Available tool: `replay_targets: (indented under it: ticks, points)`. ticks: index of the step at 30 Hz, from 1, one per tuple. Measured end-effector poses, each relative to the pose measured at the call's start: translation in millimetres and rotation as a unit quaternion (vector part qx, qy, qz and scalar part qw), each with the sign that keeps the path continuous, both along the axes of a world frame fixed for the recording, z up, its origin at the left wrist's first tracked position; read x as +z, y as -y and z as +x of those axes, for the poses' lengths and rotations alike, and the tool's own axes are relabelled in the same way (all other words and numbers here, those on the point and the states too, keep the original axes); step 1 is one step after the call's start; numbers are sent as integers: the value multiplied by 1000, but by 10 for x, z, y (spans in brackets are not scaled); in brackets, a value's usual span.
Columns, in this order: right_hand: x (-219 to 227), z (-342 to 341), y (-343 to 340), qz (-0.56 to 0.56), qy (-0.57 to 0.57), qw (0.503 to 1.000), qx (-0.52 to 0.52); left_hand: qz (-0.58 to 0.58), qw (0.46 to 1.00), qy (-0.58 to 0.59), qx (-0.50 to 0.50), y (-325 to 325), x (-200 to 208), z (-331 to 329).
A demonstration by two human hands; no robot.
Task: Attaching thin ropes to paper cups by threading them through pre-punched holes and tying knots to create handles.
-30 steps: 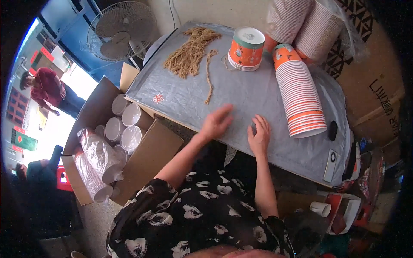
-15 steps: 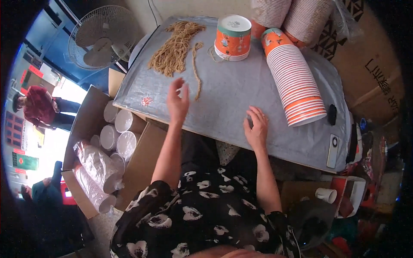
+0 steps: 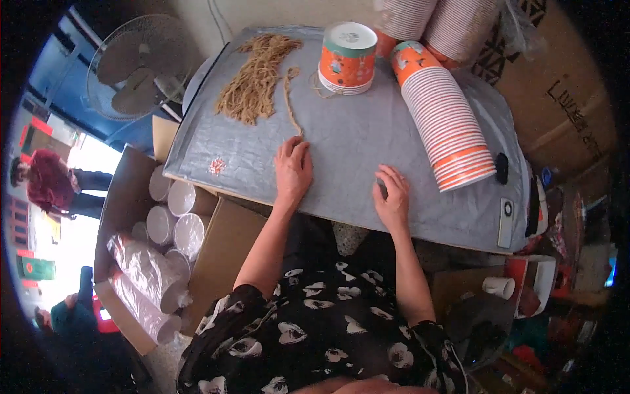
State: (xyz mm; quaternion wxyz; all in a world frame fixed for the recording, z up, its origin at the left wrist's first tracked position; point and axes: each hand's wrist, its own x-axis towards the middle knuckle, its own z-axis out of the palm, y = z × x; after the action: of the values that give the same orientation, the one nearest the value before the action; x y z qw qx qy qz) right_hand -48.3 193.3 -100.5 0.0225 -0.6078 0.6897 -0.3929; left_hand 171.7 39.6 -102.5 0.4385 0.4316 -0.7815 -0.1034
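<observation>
Wrapped cup stacks point(image 3: 436, 20) cut off at the top edge; string point(image 3: 289, 98) end under left fingers point(image 3: 292, 148).

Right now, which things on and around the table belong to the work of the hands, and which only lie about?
In use:
- left hand, fingertips at the end of a single string
- right hand, flat on the grey table cover
- bundle of strings
- stack of paper cups
- upright cup

Lying about:
- fan
- cardboard box of wrapped cups
- remote

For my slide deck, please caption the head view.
Left hand reaches a loose twine strand; right hand rests on grey table cover near stacked paper cups.
</observation>
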Motion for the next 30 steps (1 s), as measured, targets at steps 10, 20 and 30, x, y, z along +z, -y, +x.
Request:
replay_targets:
  ticks: [10,20,30]
  points:
    - [-11,10,13,-11,4,1000,-10,18,1000,13,0,5,31,-5]
    - [15,46,-6,-39,4,999,-30,0,1000,20,-14,24,23,34]
    - [243,-470,-794,-208,392,866,-229,-34,999,1,2,-76,48,-99]
